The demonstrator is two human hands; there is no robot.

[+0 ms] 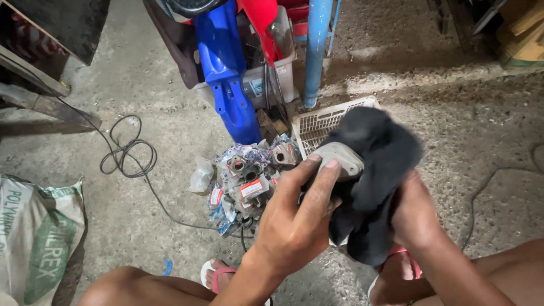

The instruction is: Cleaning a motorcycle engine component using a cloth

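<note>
The left hand (294, 224) grips a pale grey metal casting (339, 158), fingers closed over its top edge. The right hand (413, 212), just beside it, clutches a dark cloth (374, 170) wrapped against the casting's right side, above the concrete floor (170, 85).
</note>
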